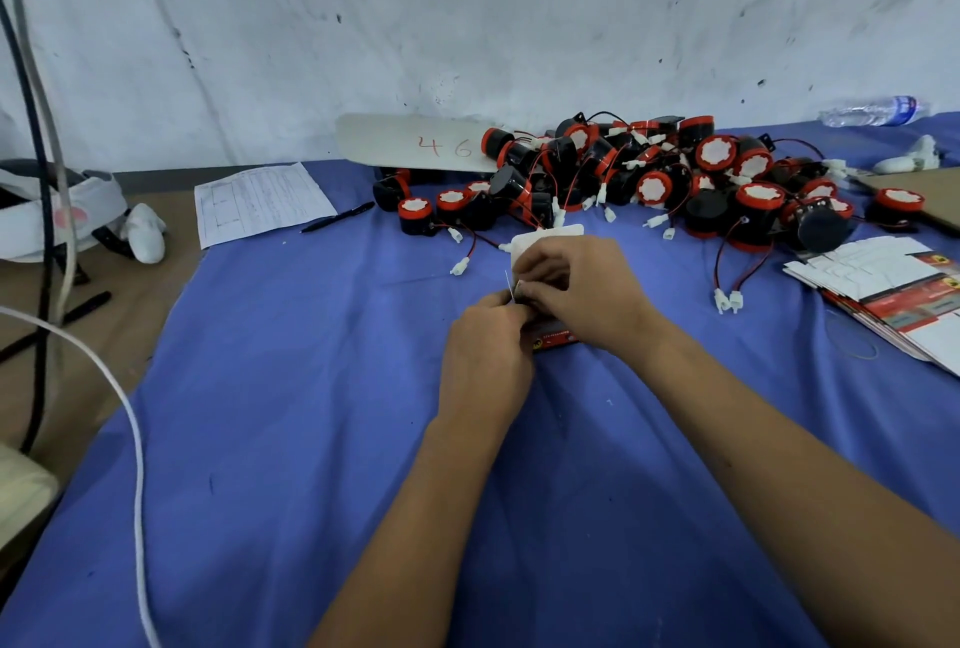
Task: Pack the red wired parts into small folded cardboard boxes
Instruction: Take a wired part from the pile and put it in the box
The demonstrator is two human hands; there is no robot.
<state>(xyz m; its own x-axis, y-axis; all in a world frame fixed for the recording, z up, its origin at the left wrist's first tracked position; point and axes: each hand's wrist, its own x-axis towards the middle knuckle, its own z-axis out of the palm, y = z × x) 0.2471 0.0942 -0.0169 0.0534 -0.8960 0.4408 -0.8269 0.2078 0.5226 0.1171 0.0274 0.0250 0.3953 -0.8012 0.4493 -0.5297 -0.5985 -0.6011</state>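
Both hands pinch one small box [545, 252] on the blue surface [311, 439]: the left grip [488, 356] at its near edge, the right grip [582, 289] curled over its top. The pile of red parts [649, 174] lies just behind the box, and flat boxes [883, 294] lie to its right.

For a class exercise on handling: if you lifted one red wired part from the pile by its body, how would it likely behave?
A red wired part is a short drum, so on its side it may roll. Its thin wire and white plug look floppy and would probably dangle. In the pile wires cross, so neighbours might snag and drag along.
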